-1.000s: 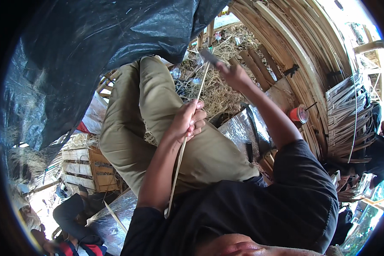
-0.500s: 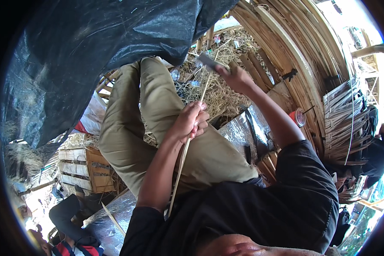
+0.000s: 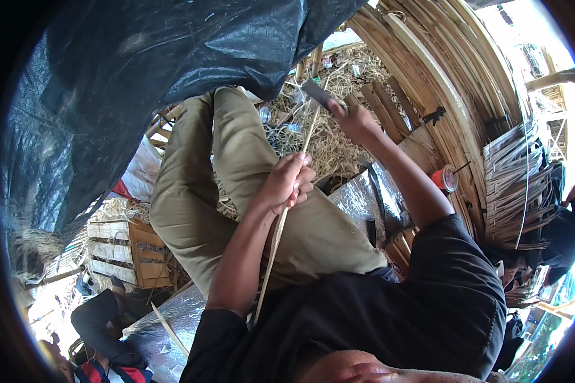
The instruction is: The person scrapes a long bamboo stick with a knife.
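My left hand [image 3: 289, 183] is closed around a long, thin pale strip, apparently bamboo [image 3: 275, 241], above my thigh. The strip slants from my chest up past the hand, over the straw-covered ground. My right hand [image 3: 356, 122] grips a knife with a broad, dark grey blade [image 3: 316, 94]; its handle is hidden in the fingers. The blade lies across the strip near its far end. Whether the edge bites into it, I cannot tell.
Dark plastic sheeting [image 3: 140, 70] hangs at the upper left. Stacked wooden slats [image 3: 450, 83] curve along the right, beside a red-orange container [image 3: 445, 179]. Slatted crate [image 3: 131, 253] stands at the left. Another person's dark-clothed leg [image 3: 99, 325] shows lower left, near a pointed pale strip [image 3: 170, 330].
The view has shifted slightly. The knife blade, blurred before, now shows sharply at nearly the same place on the strip. Both hands keep their holds.
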### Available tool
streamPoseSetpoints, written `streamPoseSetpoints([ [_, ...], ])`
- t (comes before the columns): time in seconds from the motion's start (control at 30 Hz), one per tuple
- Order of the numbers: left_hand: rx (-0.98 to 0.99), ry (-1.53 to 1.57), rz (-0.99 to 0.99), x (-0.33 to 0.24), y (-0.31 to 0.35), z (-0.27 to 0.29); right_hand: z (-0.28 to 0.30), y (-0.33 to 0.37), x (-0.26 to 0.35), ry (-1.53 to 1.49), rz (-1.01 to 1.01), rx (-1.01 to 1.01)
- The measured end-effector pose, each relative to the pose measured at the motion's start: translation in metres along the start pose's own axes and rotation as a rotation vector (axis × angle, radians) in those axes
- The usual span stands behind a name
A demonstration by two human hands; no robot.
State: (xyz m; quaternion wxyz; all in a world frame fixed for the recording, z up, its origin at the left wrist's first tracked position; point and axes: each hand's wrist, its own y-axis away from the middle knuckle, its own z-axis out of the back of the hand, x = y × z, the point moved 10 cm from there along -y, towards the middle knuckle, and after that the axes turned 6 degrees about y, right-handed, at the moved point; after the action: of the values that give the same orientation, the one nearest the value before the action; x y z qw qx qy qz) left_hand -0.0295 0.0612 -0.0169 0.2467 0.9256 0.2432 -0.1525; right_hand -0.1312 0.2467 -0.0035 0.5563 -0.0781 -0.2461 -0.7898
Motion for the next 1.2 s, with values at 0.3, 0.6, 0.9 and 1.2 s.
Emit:
streamPoseSetpoints([
  [0.3, 0.026, -0.023, 0.012, 0.001, -0.006, 0.0, 0.006, 0.011, 0.009, -0.009, -0.035, -0.019],
  [0.6, 0.03, -0.026, -0.013, -0.005, -0.003, 0.003, -0.009, 0.035, 0.04, -0.021, 0.041, 0.167],
  [0.9, 0.0, -0.07, -0.024, -0.005, -0.001, -0.001, -0.018, 0.043, 0.042, 0.09, 0.005, 0.145],
  [1.2, -0.058, -0.093, -0.035, -0.003, -0.002, 0.003, -0.033, 0.054, 0.049, -0.19, 0.159, 0.282],
])
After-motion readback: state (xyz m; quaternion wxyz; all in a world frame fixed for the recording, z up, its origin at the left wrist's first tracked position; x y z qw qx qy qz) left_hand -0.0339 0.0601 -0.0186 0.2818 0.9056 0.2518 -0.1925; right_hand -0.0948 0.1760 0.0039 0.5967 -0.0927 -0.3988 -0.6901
